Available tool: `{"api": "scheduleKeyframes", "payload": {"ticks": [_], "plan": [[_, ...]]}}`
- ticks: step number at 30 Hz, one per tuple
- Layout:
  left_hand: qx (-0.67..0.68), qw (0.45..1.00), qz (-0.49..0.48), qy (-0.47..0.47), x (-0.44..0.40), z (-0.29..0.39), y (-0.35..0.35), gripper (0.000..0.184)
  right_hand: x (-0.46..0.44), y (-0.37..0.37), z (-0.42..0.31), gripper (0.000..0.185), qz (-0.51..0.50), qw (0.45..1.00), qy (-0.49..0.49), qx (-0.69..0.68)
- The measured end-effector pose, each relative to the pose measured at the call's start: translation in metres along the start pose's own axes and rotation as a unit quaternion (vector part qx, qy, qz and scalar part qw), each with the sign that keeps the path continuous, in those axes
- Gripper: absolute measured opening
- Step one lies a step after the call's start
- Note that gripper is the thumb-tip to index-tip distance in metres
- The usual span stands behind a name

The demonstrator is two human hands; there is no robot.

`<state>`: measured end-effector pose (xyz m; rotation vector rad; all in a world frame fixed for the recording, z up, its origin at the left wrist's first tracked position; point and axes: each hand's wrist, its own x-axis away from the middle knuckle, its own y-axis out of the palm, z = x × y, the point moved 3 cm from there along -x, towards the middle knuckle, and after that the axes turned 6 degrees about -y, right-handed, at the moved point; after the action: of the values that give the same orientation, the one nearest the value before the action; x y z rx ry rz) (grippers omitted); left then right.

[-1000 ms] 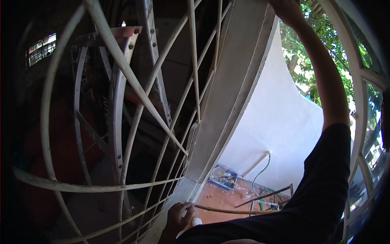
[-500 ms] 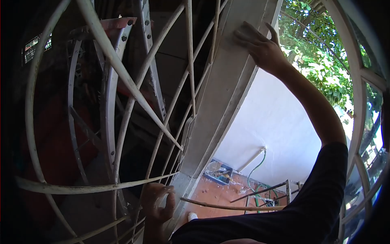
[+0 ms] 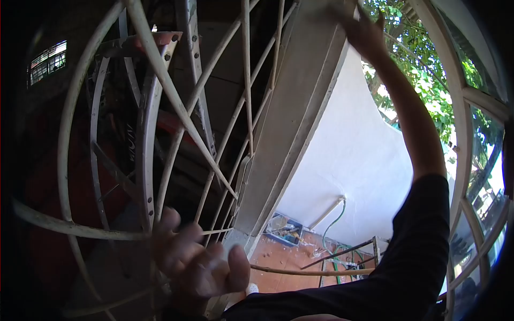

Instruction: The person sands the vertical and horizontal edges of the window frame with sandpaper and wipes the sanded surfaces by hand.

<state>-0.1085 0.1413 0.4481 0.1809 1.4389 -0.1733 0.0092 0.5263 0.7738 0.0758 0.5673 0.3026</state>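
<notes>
My right hand (image 3: 364, 35), blurred by motion, reaches up to the top of a grey frame board (image 3: 289, 112), fingers stretched out along its surface and thumb apart. Whether the fingertips touch the board cannot be made out. In front of the off-white curved bars of a window grille (image 3: 176, 107), my left hand (image 3: 203, 262) is raised at the lower left. Its fingers are apart and slightly bent, with nothing seen in them. The hand covers part of a horizontal bar; whether it touches that bar is unclear.
Behind the grille stands a metal stepladder (image 3: 147, 128) in a dark room. Beyond the board lie a white wall (image 3: 348, 150), a crate of odds and ends (image 3: 284, 230), a green hose (image 3: 334, 224) and a metal stand (image 3: 375, 251). An opened window sash (image 3: 460, 107) curves at the right.
My left hand has come away from the grille bar, opened and risen toward the camera. My right hand has slid farther up the board. The view has shifted slightly.
</notes>
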Motion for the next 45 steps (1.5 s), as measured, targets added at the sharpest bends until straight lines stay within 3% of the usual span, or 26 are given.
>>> {"api": "scheduleKeyframes", "payload": {"ticks": [1, 3, 5, 7, 9, 11, 13, 14, 15, 17, 18, 21, 24, 25, 27, 28, 29, 31, 33, 35, 37, 39, 40, 41, 43, 45], "plan": [[-0.034, 0.999, 0.015, -0.034, -0.008, -0.001, 0.002, 0.047, -0.011, -0.004, 0.018, 0.049, -0.004, 1.000, 0.023, 0.002], [-0.027, 0.999, -0.001, -0.027, -0.020, -0.006, 0.009, 0.052, 0.002, 0.006, -0.026, 0.051, -0.040, 0.983, 0.171, -0.053], [0.095, 0.993, 0.064, -0.013, -0.023, -0.014, 0.016, 0.055, 0.051, -0.011, -0.103, 0.057, -0.022, 0.993, -0.007, -0.119], [0.066, 0.995, 0.075, 0.010, -0.038, -0.016, 0.016, 0.061, 0.040, -0.012, -0.093, 0.055, 0.023, 0.990, -0.020, -0.138], [0.046, 0.994, 0.080, -0.054, -0.053, -0.015, 0.026, 0.071, 0.041, -0.016, -0.087, 0.052, 0.093, 0.978, -0.031, -0.186], [0.025, 0.994, 0.090, -0.056, -0.060, -0.013, 0.034, 0.071, 0.014, -0.004, -0.028, 0.051, 0.036, 0.997, 0.058, -0.027], [0.052, 0.986, 0.046, -0.151, -0.068, -0.011, 0.038, 0.068, 0.011, -0.014, -0.040, 0.054, 0.050, 0.992, 0.106, -0.043], [0.046, 0.987, 0.061, -0.141, -0.072, -0.011, 0.038, 0.066, 0.027, -0.003, -0.065, 0.062, 0.045, 0.985, 0.148, -0.079], [0.040, 0.988, 0.077, -0.131, -0.076, -0.012, 0.038, 0.063, 0.047, -0.011, -0.093, 0.063, 0.002, 0.992, 0.083, -0.095], [0.000, 0.978, 0.036, -0.205, -0.080, -0.018, 0.038, 0.054, 0.077, -0.039, -0.113, 0.058, -0.018, 0.963, -0.031, -0.266], [-0.035, 0.975, 0.014, -0.217, -0.080, -0.021, 0.038, 0.049, 0.071, -0.030, -0.096, 0.052, 0.027, 0.974, -0.070, -0.213], [-0.133, 0.973, 0.015, -0.190, -0.080, -0.025, 0.042, 0.041, 0.020, -0.004, -0.025, 0.041, 0.048, 0.998, 0.018, -0.025], [-0.172, 0.969, 0.026, -0.174, -0.081, -0.025, 0.046, 0.040, 0.001, -0.033, -0.025, 0.041, 0.089, 0.966, 0.132, -0.204], [-0.175, 0.968, 0.025, -0.181, -0.080, -0.026, 0.045, 0.040, 0.020, -0.007, -0.042, 0.042, 0.022, 0.991, 0.133, 0.014], [-0.178, 0.967, 0.018, -0.183, -0.078, -0.025, 0.044, 0.040, 0.059, -0.012, -0.089, 0.045, 0.096, 0.968, 0.018, -0.231], [-0.167, 0.969, 0.025, -0.181, -0.076, -0.027, 0.045, 0.041, 0.065, -0.033, -0.094, 0.046, 0.048, 0.964, -0.079, -0.251], [-0.158, 0.971, 0.035, -0.176, -0.076, -0.027, 0.046, 0.041, 0.053, -0.026, -0.073, 0.046, 0.054, 0.963, -0.083, -0.250], [-0.170, 0.972, 0.041, -0.157, -0.077, -0.026, 0.047, 0.041, 0.023, 0.011, -0.019, 0.047, -0.068, 0.994, 0.076, -0.040], [-0.179, 0.973, 0.048, -0.137, -0.079, -0.026, 0.047, 0.042, -0.010, -0.018, 0.025, 0.041, 0.100, 0.975, 0.117, -0.158], [-0.155, 0.980, 0.039, -0.118, -0.078, -0.025, 0.045, 0.043, 0.002, -0.012, 0.001, 0.040, 0.137, 0.968, 0.121, -0.175], [-0.153, 0.975, 0.024, -0.158, -0.074, -0.023, 0.044, 0.044, 0.042, 0.022, -0.048, 0.047, -0.024, 0.989, 0.103, -0.107], [-0.159, 0.968, 0.021, -0.192, -0.073, -0.026, 0.044, 0.044, 0.063, -0.022, -0.089, 0.049, 0.041, 0.950, -0.117, -0.285], [-0.166, 0.971, 0.030, -0.169, -0.073, -0.025, 0.044, 0.044, 0.058, -0.022, -0.081, 0.044, 0.068, 0.959, -0.125, -0.246], [-0.170, 0.974, 0.037, -0.143, -0.073, -0.025, 0.045, 0.044, 0.044, -0.004, -0.064, 0.042, 0.109, 0.979, -0.079, -0.156], [-0.164, 0.976, 0.042, -0.139, -0.073, -0.026, 0.046, 0.044, 0.012, 0.025, -0.005, 0.041, 0.079, 0.996, 0.000, -0.032], [-0.160, 0.976, 0.045, -0.141, -0.073, -0.026, 0.046, 0.044, -0.015, -0.050, 0.003, 0.041, 0.069, 0.974, 0.097, -0.192]]}}
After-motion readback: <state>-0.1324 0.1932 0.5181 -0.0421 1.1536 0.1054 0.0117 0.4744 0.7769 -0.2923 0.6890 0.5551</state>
